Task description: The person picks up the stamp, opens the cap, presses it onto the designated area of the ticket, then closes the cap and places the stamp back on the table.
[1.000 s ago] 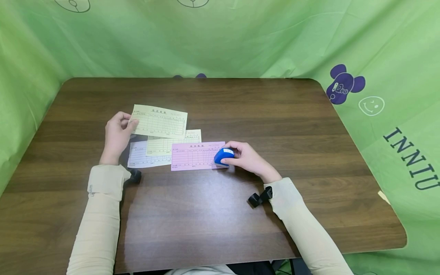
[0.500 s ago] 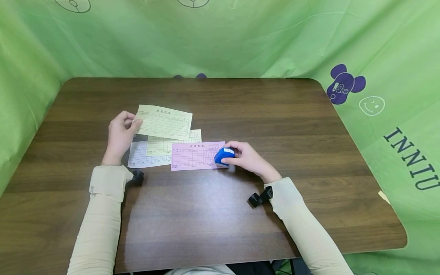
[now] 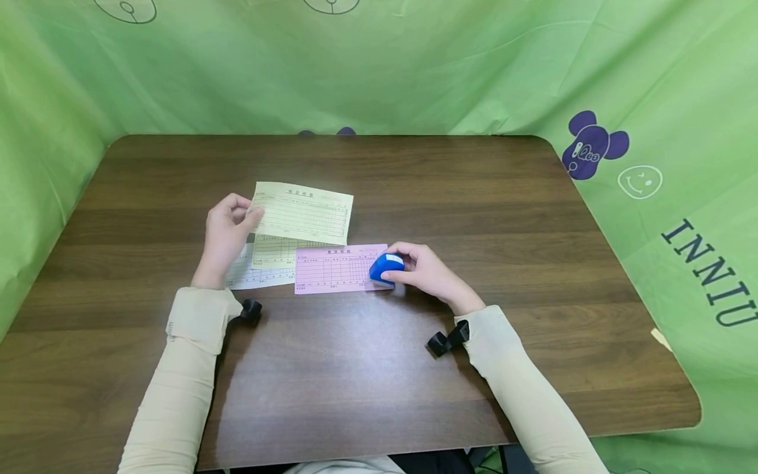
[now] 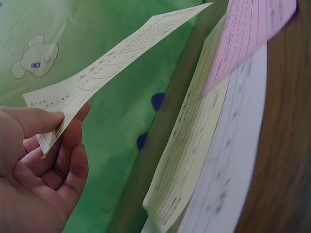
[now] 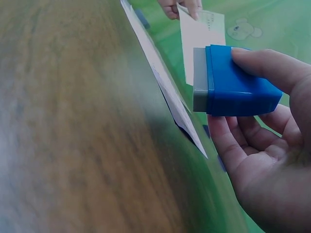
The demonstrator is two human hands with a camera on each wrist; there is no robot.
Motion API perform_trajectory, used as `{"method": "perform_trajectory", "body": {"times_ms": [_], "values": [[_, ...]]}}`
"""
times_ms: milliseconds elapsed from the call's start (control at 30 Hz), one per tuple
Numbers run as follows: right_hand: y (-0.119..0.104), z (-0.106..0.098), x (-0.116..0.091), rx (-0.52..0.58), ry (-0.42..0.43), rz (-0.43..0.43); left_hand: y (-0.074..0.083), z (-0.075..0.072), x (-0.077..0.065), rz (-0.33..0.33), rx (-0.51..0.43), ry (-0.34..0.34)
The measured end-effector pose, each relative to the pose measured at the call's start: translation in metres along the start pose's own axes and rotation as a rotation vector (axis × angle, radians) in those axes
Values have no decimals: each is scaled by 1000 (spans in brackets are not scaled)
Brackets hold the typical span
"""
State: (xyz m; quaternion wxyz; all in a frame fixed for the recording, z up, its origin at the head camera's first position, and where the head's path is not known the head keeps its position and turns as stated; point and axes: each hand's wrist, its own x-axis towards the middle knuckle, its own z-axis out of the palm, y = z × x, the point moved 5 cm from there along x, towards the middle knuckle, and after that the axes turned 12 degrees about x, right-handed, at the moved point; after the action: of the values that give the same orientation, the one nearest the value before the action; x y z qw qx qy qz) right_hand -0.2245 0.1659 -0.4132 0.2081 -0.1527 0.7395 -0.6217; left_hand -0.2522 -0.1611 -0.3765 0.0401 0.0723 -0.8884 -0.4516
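Note:
My left hand (image 3: 227, 230) pinches the left edge of a pale yellow printed form slip (image 3: 303, 212) between thumb and fingers. In the left wrist view this slip (image 4: 112, 68) hangs in the air, slightly curved. Below it a second yellow slip (image 3: 275, 253), a white slip (image 3: 260, 278) and a pink slip (image 3: 331, 271) overlap on the table, the pink one on top. In my right hand (image 3: 429, 271) is a blue stamp (image 3: 386, 268) with a grey base (image 5: 199, 80), gripped by thumb and fingers. It overlaps the right end of the pink slip in the head view.
The brown wooden table (image 3: 379, 375) has a green printed curtain (image 3: 414, 66) behind and beside it. Black wrist cameras (image 3: 448, 339) sit at both cuffs. A small pale scrap (image 3: 661, 340) shows at the right table edge.
My left hand has carried the held yellow slip to the right, over more of the second yellow slip. The right hand and the blue stamp have stayed in place.

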Motion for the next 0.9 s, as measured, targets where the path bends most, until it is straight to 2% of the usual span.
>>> {"method": "perform_trajectory", "body": {"times_ms": [267,400,667,900], "values": [[3,-3,0,0,24,9,1,19,-6,-48,-102,-75],[3,-4,1,24,24,15,2,29,-9,-54,-96,-111],[-1,-4,-1,55,33,11,6,48,-19,-84,-22,-180],[0,-6,-1,79,45,6,10,58,-28,-63,-17,-207]]}}
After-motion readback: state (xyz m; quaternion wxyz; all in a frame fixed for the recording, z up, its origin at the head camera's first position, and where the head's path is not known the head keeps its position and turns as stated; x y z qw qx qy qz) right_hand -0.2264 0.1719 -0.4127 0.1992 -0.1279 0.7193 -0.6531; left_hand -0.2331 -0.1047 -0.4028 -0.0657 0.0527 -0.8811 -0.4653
